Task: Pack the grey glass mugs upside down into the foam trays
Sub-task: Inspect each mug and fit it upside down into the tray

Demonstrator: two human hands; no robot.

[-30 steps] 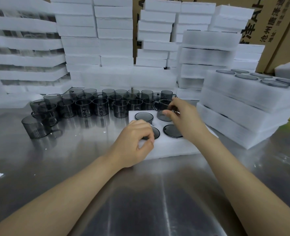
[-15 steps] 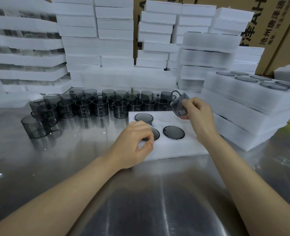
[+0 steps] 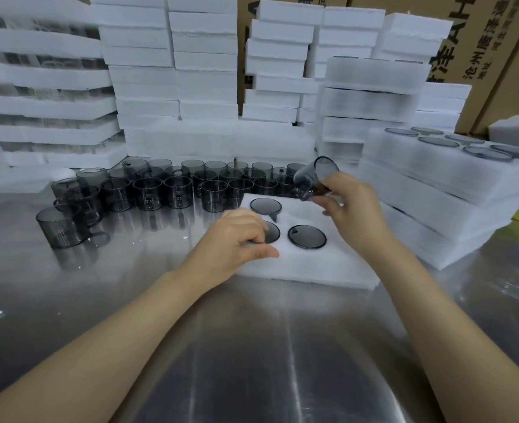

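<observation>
A white foam tray (image 3: 319,264) lies on the steel table in front of me. Three grey glass mugs sit upside down in it: one at the back left (image 3: 265,206), one at the front right (image 3: 307,236), one partly under my left hand (image 3: 273,232). My left hand (image 3: 237,239) rests on the tray's left part with curled fingers, pinching at that mug's edge. My right hand (image 3: 348,206) holds a grey mug (image 3: 314,175) tilted in the air above the tray's back right corner. Several upright grey mugs (image 3: 176,190) stand in rows behind the tray.
Stacks of white foam trays (image 3: 173,71) rise along the back. At the right, a stack of filled trays (image 3: 435,184) shows upturned mug bottoms on top. Cardboard boxes (image 3: 496,56) stand behind. One mug (image 3: 60,227) stands apart at the left. Bare steel table (image 3: 252,346) lies near me.
My right hand took a mug from the row behind the tray, lifted it and tipped it over above the tray's back right. My left hand stayed on the tray.
</observation>
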